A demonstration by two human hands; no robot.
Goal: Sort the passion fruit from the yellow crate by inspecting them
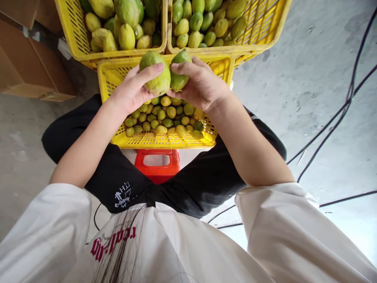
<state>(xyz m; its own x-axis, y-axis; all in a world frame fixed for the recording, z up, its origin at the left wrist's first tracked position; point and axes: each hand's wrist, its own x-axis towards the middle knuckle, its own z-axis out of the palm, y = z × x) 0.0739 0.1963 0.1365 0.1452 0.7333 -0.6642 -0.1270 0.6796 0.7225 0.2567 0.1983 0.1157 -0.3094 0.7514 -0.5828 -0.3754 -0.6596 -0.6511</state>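
My left hand [134,86] is closed around a large pale green lemon [157,74], its thumb lying across the top. In my right hand [203,82] is a smaller, darker green lemon [178,70], gripped between thumb and fingers. Side by side, the two fruits are held over the near yellow crate [165,140]. Small green and yellow lemons [171,113] cover much of that crate's bottom. My hands and forearms hide parts of its sides.
Two more yellow crates stand beyond, the left one [73,35] with larger fruit and the right one [265,31] with smaller lemons. A red stool [157,169] shows between my legs. Cardboard boxes [32,59] are at left; black cables [332,114] cross the floor at right.
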